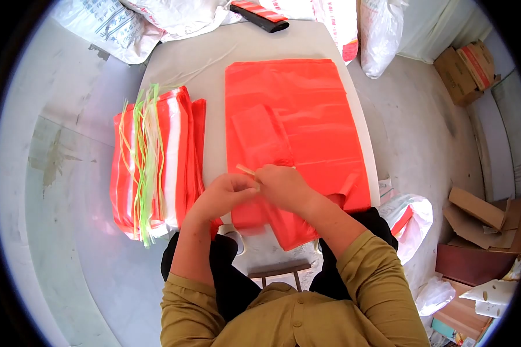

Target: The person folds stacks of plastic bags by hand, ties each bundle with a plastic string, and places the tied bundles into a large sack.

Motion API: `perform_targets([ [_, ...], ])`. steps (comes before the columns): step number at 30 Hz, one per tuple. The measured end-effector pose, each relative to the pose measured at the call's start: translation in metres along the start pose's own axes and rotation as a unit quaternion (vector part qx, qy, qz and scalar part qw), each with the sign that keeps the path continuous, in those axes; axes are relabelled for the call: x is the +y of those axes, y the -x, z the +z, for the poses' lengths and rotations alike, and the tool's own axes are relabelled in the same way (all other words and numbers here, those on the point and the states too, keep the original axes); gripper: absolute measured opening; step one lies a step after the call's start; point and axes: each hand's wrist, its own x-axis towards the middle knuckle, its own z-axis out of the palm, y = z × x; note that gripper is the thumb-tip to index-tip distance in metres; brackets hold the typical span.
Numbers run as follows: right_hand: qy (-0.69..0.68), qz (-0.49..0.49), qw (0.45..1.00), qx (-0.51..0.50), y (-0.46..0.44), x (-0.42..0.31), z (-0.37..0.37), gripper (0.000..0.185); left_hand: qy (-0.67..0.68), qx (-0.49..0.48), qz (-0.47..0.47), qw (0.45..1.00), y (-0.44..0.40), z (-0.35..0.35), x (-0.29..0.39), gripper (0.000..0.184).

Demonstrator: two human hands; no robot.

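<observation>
A flat stack of red plastic bags lies on the table in front of me. On its near left part is a folded red bag bundle, which runs under my hands and hangs over the near edge, partly blurred. My left hand is closed in a pinch at the bundle, its fingertips meeting the other hand. My right hand is closed beside it. A thin pale plastic strip sticks out by the right fingers. What the left fingertips hold is hidden.
Left on the table are folded red-and-white striped bags with green strips across them. A striped roll lies at the far edge. White sacks stand behind. Cardboard boxes and a white bag are on the right.
</observation>
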Motion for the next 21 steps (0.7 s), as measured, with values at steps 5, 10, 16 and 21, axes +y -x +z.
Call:
perform_targets([
  [5,-0.018,0.003,1.000,0.012,0.002,-0.001,0.000,0.014,0.122,0.050,0.052,0.990,0.005,0.005,0.013,0.015],
  [10,-0.037,-0.032,0.998,0.046,-0.002,0.009,0.006,0.016,-0.098,0.154,0.055,0.982,-0.011,0.015,0.001,0.018],
  [16,-0.135,0.012,0.990,0.042,-0.001,0.007,-0.002,0.014,-0.164,0.209,0.033,0.963,-0.016,0.024,-0.008,0.015],
  [21,-0.264,0.070,0.962,0.028,0.000,0.001,-0.009,0.012,-0.035,0.207,-0.004,0.978,-0.024,0.019,-0.025,0.020],
])
